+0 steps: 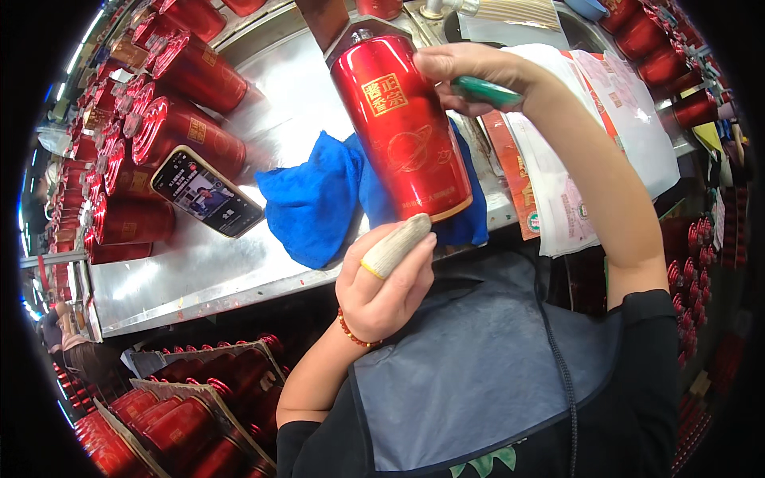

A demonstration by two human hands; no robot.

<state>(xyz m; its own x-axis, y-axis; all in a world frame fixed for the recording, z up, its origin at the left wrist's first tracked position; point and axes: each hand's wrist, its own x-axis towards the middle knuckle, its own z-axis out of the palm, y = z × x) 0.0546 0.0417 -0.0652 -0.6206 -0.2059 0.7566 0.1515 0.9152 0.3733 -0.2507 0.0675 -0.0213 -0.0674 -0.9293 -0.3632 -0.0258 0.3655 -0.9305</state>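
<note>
A glossy red bottle (402, 127) with a gold square emblem and a metallic neck is held at a tilt over the worktop, its base toward me. My left hand (382, 279) grips the base end; a knitted finger cover (398, 247) with a yellow edge sits on one finger. At the bottle's upper right side, my right hand (478, 70) has its fingertips against the shoulder. A green slender object (488, 92) is also tucked in that hand; its tip is hidden. Beneath the bottle, a crumpled blue cloth (311, 199) lies on the metal worktop (275, 60).
Several similar red bottles (187, 131) stand crowded at the left. A phone (207, 191) leans against them. Printed white sheets (550, 183) lie at the right, by a sink (586, 36). Crates of red bottles (171, 422) stand below the worktop's left edge.
</note>
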